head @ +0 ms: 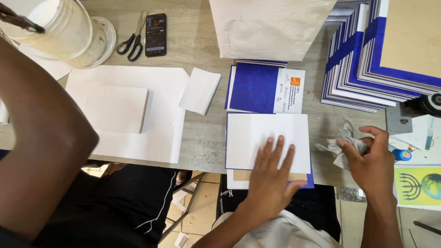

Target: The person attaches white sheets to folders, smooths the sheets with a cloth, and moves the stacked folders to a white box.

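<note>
My left hand [272,177] lies flat, fingers spread, on a white sheet [266,138] laid over a blue-edged book cover [310,181] at the table's near edge. My right hand [371,165] is to its right and grips a crumpled grey-white cloth [342,144] on the table. Just beyond the sheet lies a blue booklet cover [255,87] with a white printed flap.
A co-worker's arm [36,133] reaches up the left side toward a white bucket [69,32]. Scissors [131,41] and a phone [155,34] lie at the back. White paper sheets [138,110], a paper bag [271,27] and a tall stack of blue-edged covers [367,59] surround the work spot.
</note>
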